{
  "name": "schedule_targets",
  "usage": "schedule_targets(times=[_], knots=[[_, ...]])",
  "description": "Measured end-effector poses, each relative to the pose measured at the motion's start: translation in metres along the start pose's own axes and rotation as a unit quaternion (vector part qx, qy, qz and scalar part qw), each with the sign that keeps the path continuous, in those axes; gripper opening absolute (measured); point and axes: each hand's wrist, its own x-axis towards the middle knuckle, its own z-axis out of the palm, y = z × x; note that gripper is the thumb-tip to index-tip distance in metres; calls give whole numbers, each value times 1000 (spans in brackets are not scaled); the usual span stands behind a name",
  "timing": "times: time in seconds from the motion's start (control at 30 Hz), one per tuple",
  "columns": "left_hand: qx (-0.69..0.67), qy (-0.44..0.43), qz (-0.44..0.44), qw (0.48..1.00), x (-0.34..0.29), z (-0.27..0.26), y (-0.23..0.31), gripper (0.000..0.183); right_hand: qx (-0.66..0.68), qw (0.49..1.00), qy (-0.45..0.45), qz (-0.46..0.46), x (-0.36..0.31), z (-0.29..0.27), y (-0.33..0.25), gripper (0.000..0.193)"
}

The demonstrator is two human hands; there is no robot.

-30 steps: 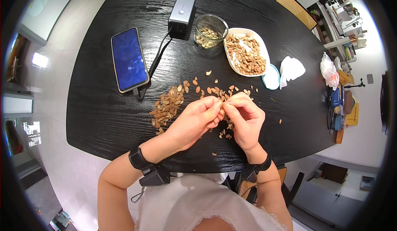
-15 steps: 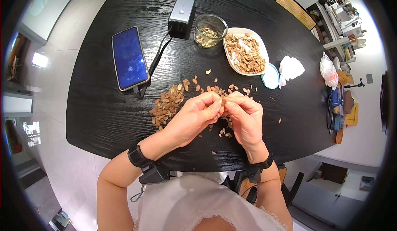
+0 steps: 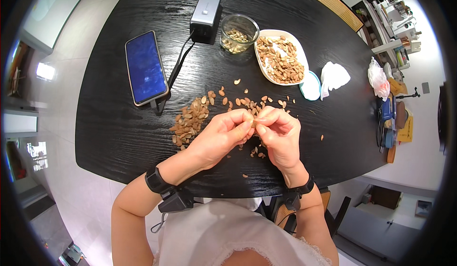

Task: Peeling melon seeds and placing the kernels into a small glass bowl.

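Both sets of fingers (image 3: 247,125) meet just above the black surface (image 3: 114,137), pinching one small tan seed (image 3: 257,121) between them. The left hand (image 3: 221,137) and right hand (image 3: 281,137) touch at the fingertips, with the seed held there. Loose shells (image 3: 190,123) lie in a heap just left of the hands, and more are scattered beyond them. Farther from the hands sit a white dish of seeds (image 3: 281,59), a glass jar (image 3: 239,32), a grey power bank (image 3: 206,14) and a phone (image 3: 145,67) off to the left.
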Motion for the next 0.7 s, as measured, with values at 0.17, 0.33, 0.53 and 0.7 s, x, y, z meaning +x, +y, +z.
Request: schedule_targets(times=[0.17,0.33,0.53,0.7], knots=[[6,-5,-2,1000,1,-2,-1,15,-22,1000,3,-2,-1,0,-1,14],[-40,-10,-24,999,1,-2,3,13,-111,993,-4,-41,-2,-2,3,13],[48,26,-17,998,-1,3,2,14,-37,999,15,23,-2,-2,7,11],[39,29,-7,999,1,1,8,18,21,999,10,50,3,-2,3,12]])
